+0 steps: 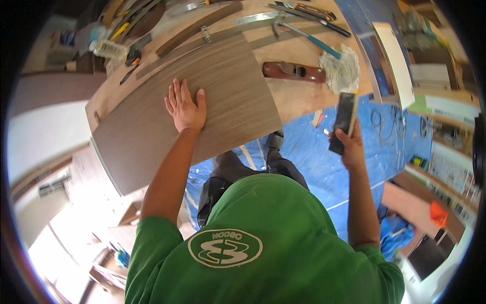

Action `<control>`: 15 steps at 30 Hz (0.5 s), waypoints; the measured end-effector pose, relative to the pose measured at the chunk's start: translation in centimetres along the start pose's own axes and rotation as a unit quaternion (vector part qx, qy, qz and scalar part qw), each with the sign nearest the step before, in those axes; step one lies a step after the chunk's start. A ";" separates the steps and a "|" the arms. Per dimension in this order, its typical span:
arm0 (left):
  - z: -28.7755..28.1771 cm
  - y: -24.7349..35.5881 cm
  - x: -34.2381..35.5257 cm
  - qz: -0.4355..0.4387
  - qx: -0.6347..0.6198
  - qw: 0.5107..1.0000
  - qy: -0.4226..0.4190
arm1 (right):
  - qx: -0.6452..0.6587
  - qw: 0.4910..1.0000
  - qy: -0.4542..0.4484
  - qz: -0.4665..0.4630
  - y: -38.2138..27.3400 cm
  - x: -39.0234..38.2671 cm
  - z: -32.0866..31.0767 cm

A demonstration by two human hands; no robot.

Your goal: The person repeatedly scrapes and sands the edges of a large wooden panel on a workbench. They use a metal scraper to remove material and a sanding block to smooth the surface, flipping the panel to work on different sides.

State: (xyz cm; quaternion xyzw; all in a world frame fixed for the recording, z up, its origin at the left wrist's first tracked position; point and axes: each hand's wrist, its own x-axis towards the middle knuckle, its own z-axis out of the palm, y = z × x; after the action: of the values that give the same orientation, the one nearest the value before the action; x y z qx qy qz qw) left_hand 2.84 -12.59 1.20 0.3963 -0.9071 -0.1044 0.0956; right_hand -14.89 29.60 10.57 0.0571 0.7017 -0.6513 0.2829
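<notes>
My left hand (185, 107) lies flat with fingers apart on a grey-brown wood-grain panel (152, 152), which rests on the plywood workbench (298, 104). My right hand (354, 144) grips a dark rectangular block (342, 120) with a pale edge, held off to the right of the panel. Just beyond that block lies a crumpled white rag (338, 66). A reddish-brown wooden hand plane (293, 72) sits beside the rag, near the panel's right side.
At the bench's back are a teal-handled hammer (309, 38), files (304, 15), wooden strips (200, 28) and a plastic bottle (109, 49). Blue sheeting (385, 157) covers the floor. Shelving (450, 152) stands at right; boards (410, 205) and cables (385, 126) lie below.
</notes>
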 end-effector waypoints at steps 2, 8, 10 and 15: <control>0.1 -0.1 0.0 0.022 -0.025 0.999 -0.018 | 0.082 0.991 0.065 0.080 3.2 -2.9 2.3; 0.6 -0.7 2.6 0.232 -0.131 0.963 -0.034 | 0.032 0.979 0.195 0.057 9.9 -8.8 10.4; 1.1 0.1 7.0 0.280 -0.102 0.954 -0.010 | -0.032 0.979 0.191 0.065 10.0 -9.6 12.0; 3.1 2.0 10.2 0.355 -0.013 0.935 -0.023 | -0.019 0.970 0.244 -0.012 13.4 -8.8 15.8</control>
State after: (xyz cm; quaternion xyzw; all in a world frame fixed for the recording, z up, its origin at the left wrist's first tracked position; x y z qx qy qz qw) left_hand -6.17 -18.46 -0.37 0.0448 -0.9892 -0.0849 0.1106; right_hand 3.57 19.10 2.99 0.2005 0.7624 -0.6076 0.0968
